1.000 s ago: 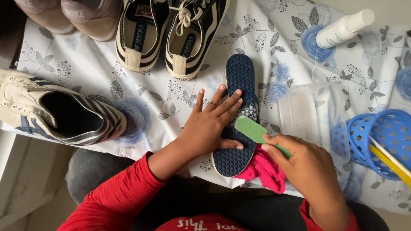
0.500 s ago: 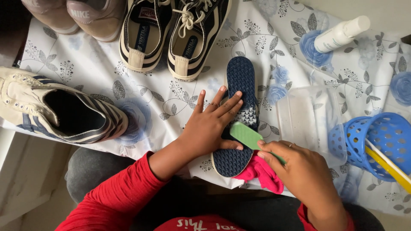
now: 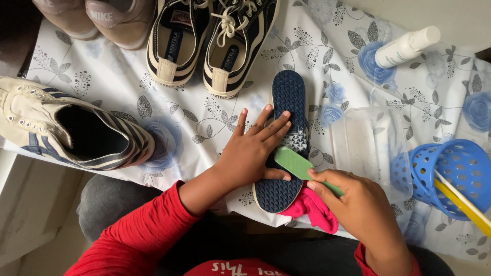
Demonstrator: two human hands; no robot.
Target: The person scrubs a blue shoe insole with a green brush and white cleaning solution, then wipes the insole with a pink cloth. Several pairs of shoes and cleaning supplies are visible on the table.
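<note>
A dark blue insole [image 3: 287, 133] lies near the middle of the frame, its long axis running almost straight up and down the picture, one rounded end toward the top, the other at the lower edge of the surface [image 3: 169, 117]. The left hand [image 3: 253, 151] lies flat on it, fingers spread and pressing, nothing gripped. The right hand [image 3: 358, 204], lower right, has its fingers closed around a green brush [image 3: 295, 163] whose free end slants up-left onto the insole. A pink cloth [image 3: 312, 209] sits just under the insole's lower end.

The surface wears a white cloth printed with blue roses. On it: a striped cream sneaker [image 3: 71, 130] at left, a pair of dark laced sneakers [image 3: 209, 38] at top, a white spray bottle [image 3: 406, 46] upper right, a clear plastic tub [image 3: 368, 148], a blue perforated basket [image 3: 450, 174] at right.
</note>
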